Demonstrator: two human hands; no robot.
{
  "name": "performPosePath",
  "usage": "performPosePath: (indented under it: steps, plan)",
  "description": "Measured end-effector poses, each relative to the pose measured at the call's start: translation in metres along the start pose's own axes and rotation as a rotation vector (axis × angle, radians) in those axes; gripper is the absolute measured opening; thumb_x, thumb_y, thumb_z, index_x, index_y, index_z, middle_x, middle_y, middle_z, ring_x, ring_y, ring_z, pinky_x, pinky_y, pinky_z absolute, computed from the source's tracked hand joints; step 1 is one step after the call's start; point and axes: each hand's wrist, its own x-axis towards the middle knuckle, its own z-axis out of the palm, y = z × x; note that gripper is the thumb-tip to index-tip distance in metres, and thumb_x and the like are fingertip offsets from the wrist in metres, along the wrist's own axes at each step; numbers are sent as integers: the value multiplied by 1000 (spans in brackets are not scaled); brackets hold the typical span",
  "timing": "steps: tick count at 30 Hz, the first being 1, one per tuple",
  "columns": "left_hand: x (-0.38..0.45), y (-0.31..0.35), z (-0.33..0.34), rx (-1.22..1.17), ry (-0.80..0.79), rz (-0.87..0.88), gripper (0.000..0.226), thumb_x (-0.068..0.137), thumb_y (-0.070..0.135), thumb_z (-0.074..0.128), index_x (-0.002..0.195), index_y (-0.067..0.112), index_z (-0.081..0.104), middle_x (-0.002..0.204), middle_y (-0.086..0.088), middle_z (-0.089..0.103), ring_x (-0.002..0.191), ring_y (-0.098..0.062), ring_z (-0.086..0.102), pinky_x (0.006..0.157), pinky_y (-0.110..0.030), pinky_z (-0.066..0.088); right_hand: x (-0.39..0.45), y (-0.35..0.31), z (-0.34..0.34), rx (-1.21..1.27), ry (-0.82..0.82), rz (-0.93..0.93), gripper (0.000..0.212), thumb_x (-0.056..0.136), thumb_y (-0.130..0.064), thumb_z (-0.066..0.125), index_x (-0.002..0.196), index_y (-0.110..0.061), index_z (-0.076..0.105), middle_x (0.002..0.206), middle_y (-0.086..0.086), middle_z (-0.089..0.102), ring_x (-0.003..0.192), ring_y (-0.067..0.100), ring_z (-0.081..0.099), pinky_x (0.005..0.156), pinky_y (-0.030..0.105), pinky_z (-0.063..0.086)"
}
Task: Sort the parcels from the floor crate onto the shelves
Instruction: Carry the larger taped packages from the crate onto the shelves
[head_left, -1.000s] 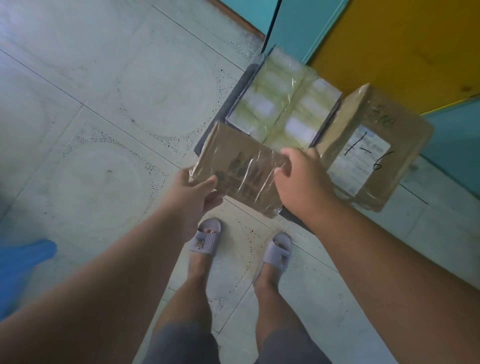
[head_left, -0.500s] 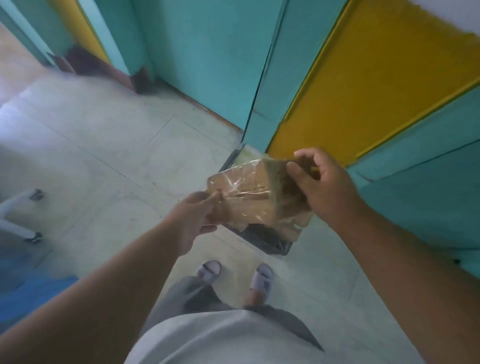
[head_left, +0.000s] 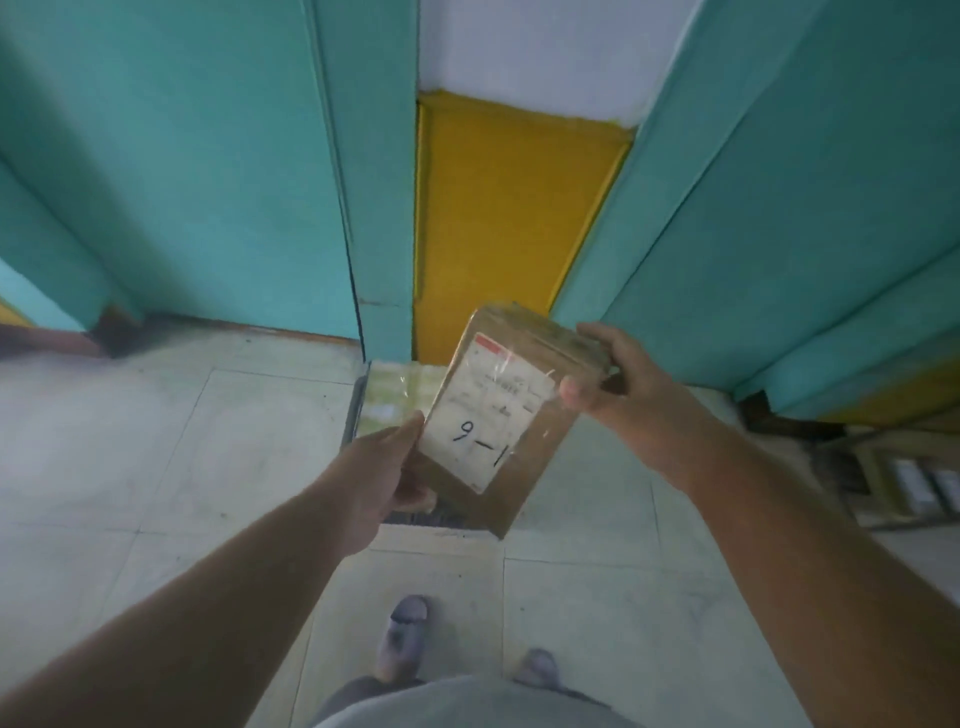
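Note:
I hold a flat brown cardboard parcel (head_left: 498, 415) wrapped in clear tape in front of me, its white label marked "9-1" facing up. My left hand (head_left: 387, 480) grips its lower left edge. My right hand (head_left: 618, 384) grips its upper right corner, thumb on the top face. Below and behind the parcel is the dark floor crate (head_left: 358, 400), with a pale green taped parcel (head_left: 397, 387) inside it. Most of the crate is hidden by the held parcel.
Teal and yellow wall panels (head_left: 509, 218) rise straight ahead. Low shelving with boxes (head_left: 904, 483) shows at the right edge. Pale floor tiles (head_left: 156, 441) spread to the left. My feet in grey slippers (head_left: 405, 634) stand below.
The parcel has been lifted from the crate and turned over, so its label now faces up. The view has tilted upward toward the wall.

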Motion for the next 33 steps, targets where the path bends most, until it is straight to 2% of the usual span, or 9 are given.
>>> performPosePath:
  steps: [4,8,13,15,18,23,26,29,33]
  plan:
    - [-7,-2,59,112,-94,45,33,93,51,56,113,26,63,110,-7,72,106,-30,67,99,-50,53,-36,33,-45,56,196,66,43,78,-54,75,113,-40,55,100,-11,72,94,8,68,83,35,51]
    - [-19,-9,144,289,-321,48,19,92,27,67,109,20,66,115,-13,71,103,-33,71,95,-53,55,-85,83,-95,318,474,121,40,72,-55,80,105,-41,62,102,-8,71,90,16,72,86,44,57]
    - [-34,-36,285,283,-525,113,50,79,32,72,125,31,52,110,8,75,105,-23,69,100,-49,52,-170,152,-166,522,860,129,27,67,-51,79,83,-34,67,83,-5,73,79,19,74,72,41,60]
    - [-41,-53,335,221,-562,115,73,67,46,81,132,38,49,121,7,71,116,-25,64,104,-55,47,-206,183,-198,608,994,158,29,64,-58,75,81,-37,64,84,-5,72,82,21,73,78,49,61]
    - [-45,-84,405,82,-595,48,97,53,50,92,139,39,48,135,-2,62,123,-37,58,103,-62,43,-257,228,-239,721,1117,221,26,79,-44,75,89,-28,57,92,2,69,90,24,70,87,56,57]
    - [-49,-107,518,136,-656,12,70,72,25,84,132,39,50,130,1,62,120,-36,58,101,-62,46,-319,297,-293,744,982,387,37,79,-44,78,93,-21,53,98,7,68,102,33,66,89,55,56]
    - [-30,-93,556,269,-663,100,71,70,26,76,136,36,51,126,2,68,116,-31,63,101,-56,48,-340,327,-330,656,865,404,48,71,-41,86,105,-26,55,109,3,67,101,25,66,75,37,52]
    - [-6,-79,617,443,-781,159,63,71,23,72,129,37,55,122,3,71,113,-27,66,101,-52,49,-357,353,-396,649,766,342,72,73,-31,86,129,-48,44,127,-4,55,112,21,63,94,43,54]
    - [10,-66,724,534,-920,194,67,66,28,78,129,29,57,119,-4,71,99,-20,70,93,-44,52,-382,378,-464,537,523,399,66,70,-43,81,129,-52,53,125,-2,67,113,22,66,100,47,52]
